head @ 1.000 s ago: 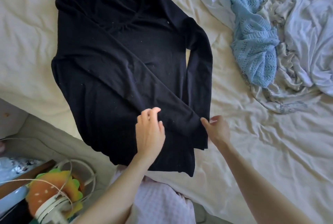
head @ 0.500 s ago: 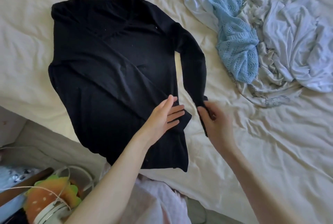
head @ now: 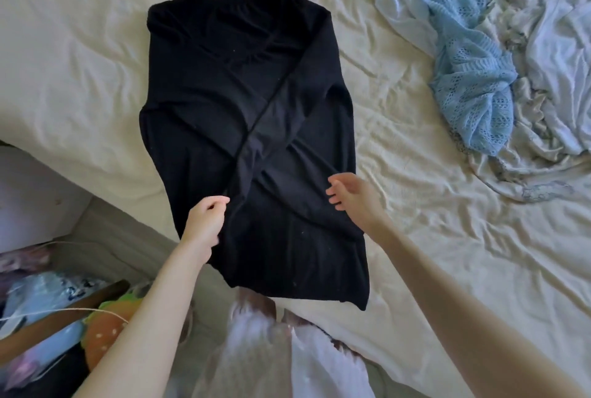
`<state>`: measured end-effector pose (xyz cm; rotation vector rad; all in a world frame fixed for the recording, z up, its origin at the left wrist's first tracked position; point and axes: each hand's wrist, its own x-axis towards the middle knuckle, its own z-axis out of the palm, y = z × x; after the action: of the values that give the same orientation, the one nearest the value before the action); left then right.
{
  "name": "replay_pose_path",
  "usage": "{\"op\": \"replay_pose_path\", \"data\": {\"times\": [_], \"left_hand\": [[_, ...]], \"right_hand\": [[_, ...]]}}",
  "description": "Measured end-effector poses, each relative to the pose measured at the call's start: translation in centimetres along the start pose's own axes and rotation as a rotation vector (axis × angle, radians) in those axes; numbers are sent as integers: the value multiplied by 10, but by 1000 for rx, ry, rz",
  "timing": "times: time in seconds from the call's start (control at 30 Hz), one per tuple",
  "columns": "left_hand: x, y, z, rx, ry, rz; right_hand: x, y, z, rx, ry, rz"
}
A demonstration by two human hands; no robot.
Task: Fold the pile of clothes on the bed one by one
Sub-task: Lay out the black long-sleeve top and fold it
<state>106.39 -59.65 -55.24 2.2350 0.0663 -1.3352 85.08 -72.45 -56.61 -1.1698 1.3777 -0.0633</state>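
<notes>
**Sleeves crossed, fold not yet set**

The left hand (head: pixel 206 221) pinches a sleeve end of the black sweater (head: pixel 204 129) on the bed (head: pixel 431 253); the right hand (head: pixel 353 194) hovers open. Tugging may undo the crossed sleeves. The unfolded pile (head: pixel 499 55) waits beyond.

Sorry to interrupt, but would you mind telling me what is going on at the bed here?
A person is folding a black long-sleeved top laid flat on the cream bed sheet. Both sleeves lie crossed over its front. The left hand pinches the cuff of one sleeve near the hem, while the right hand hovers open over the top's right edge. A pile of unfolded clothes, including a light blue knit, waits to the right.
</notes>
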Motion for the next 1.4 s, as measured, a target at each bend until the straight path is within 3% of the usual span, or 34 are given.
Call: {"op": "replay_pose_path", "data": {"times": [0.2, 0.3, 0.4, 0.57, 0.7, 0.83, 0.97, 1.23, 1.4], "left_hand": [[32, 47, 16, 417, 140, 416], [57, 95, 42, 525, 115, 641], [83, 144, 69, 568, 16, 726], [103, 204, 113, 344, -306, 490], [103, 221, 133, 303, -553, 345], [106, 232, 144, 148, -516, 212], [112, 252, 144, -204, -514, -76], [123, 285, 140, 211, -465, -139], [120, 296, 149, 69, -457, -96]], "right_hand": [[79, -47, -2, 491, 28, 219], [114, -68, -7, 681, 38, 246], [143, -86, -11, 819, 46, 259], [165, -105, -16, 1224, 90, 368], [165, -97, -25, 1317, 177, 476], [162, -81, -30, 1079, 103, 431], [162, -75, -34, 1167, 54, 415], [165, -77, -40, 1271, -5, 409], [165, -73, -36, 1334, 27, 445]]}}
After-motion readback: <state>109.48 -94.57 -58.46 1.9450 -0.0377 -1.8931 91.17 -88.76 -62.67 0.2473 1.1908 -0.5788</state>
